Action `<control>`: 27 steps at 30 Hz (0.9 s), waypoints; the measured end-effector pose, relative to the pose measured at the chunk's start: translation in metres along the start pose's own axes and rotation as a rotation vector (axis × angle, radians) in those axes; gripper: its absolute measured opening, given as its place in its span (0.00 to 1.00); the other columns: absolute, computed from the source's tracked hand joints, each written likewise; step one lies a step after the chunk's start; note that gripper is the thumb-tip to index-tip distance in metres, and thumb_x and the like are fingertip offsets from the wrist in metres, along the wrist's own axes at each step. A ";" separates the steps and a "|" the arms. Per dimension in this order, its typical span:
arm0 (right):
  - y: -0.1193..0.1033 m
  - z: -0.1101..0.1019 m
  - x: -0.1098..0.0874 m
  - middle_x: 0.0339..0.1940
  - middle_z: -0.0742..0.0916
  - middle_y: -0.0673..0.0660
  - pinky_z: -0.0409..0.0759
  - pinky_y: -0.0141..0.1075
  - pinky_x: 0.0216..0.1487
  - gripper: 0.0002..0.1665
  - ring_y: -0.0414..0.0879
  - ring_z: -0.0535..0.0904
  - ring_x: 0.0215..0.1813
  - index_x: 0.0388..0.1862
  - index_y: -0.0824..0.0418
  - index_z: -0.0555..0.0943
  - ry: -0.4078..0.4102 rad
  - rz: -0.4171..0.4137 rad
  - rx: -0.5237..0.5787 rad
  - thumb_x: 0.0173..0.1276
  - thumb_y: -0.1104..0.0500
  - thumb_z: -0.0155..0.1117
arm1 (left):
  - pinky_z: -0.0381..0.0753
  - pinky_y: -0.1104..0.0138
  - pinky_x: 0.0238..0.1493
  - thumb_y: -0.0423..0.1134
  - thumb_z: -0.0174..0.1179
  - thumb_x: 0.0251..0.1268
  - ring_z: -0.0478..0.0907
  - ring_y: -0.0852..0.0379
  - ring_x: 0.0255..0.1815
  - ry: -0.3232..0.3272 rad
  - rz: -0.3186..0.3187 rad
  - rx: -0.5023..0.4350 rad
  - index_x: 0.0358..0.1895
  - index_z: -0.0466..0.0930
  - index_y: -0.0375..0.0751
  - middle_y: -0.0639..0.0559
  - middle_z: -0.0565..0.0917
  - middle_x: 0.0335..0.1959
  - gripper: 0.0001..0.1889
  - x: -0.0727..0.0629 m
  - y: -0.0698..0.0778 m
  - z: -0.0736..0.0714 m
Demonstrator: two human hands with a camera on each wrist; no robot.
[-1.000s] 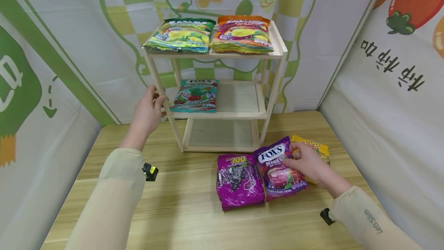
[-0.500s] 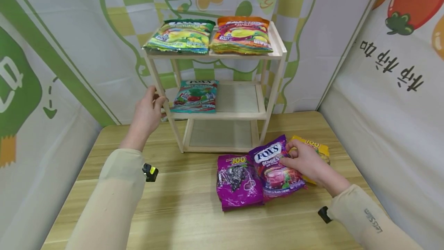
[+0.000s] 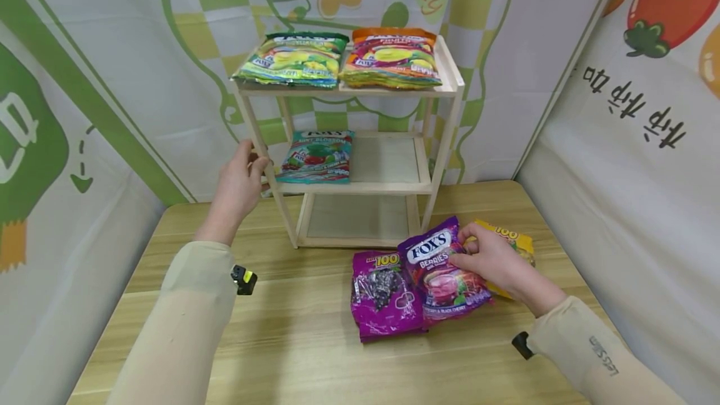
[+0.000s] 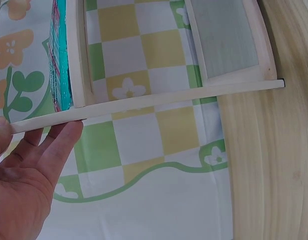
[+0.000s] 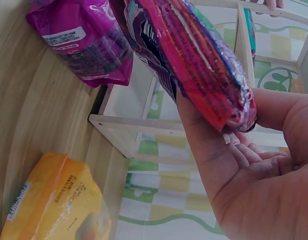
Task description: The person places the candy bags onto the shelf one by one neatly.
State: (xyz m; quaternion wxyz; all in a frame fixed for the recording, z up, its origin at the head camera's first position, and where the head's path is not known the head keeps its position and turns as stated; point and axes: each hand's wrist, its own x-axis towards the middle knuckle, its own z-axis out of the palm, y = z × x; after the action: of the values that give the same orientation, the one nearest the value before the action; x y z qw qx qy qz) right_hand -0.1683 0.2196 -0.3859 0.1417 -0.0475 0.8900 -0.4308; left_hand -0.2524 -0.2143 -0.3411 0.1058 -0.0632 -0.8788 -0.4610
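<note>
My right hand [image 3: 492, 261] pinches a purple FOX'S Berries candy bag [image 3: 447, 283] by its right edge. In the right wrist view the candy bag [image 5: 193, 60] is held off the table, between thumb and fingers. Beside it on the table lies a magenta LOT 100 candy bag [image 3: 388, 299], partly overlapped in the head view. A yellow candy bag [image 3: 520, 245] lies behind my right hand, partly hidden by it. At the wooden shelf rack [image 3: 354, 188], my left hand [image 3: 239, 180] holds the left front post [image 4: 144, 103], thumb and fingers on it.
On the rack's top tier lie a green candy bag [image 3: 295, 61] and an orange candy bag [image 3: 392, 61]. A teal Mint Blossom candy bag [image 3: 319, 156] occupies the left of the middle tier. The rack stands on a wooden table [image 3: 304, 330] between printed cloth walls [image 3: 607, 180].
My right hand has carried the purple candy bag slightly left, further over the magenta one. My left hand stays on the post.
</note>
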 end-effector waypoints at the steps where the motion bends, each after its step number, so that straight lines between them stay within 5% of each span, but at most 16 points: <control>1: -0.001 0.000 0.000 0.31 0.78 0.54 0.76 0.34 0.30 0.26 0.45 0.73 0.30 0.59 0.67 0.71 0.001 0.001 -0.006 0.71 0.56 0.70 | 0.87 0.53 0.55 0.38 0.39 0.86 0.75 0.33 0.66 0.001 0.000 -0.001 0.69 0.61 0.33 0.29 0.75 0.63 0.18 0.000 0.000 0.000; 16: -0.018 -0.002 0.002 0.42 0.79 0.60 0.80 0.39 0.43 0.27 0.51 0.76 0.41 0.60 0.65 0.72 -0.008 -0.005 -0.013 0.70 0.54 0.70 | 0.87 0.54 0.54 0.38 0.39 0.86 0.76 0.33 0.65 -0.001 0.006 -0.002 0.69 0.60 0.33 0.29 0.76 0.62 0.18 0.000 -0.001 0.000; 27: -0.027 -0.001 0.003 0.43 0.79 0.61 0.82 0.39 0.39 0.26 0.51 0.78 0.39 0.59 0.63 0.71 -0.031 -0.008 0.033 0.72 0.53 0.70 | 0.86 0.51 0.56 0.38 0.39 0.86 0.75 0.32 0.66 -0.007 -0.007 -0.003 0.69 0.60 0.32 0.28 0.75 0.64 0.18 0.000 0.001 0.000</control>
State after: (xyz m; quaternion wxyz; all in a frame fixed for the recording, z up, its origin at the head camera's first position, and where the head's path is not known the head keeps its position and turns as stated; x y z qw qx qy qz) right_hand -0.1727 0.2031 -0.3647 0.1545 -0.0553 0.8802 -0.4453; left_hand -0.2520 -0.2138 -0.3407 0.1010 -0.0616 -0.8787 -0.4625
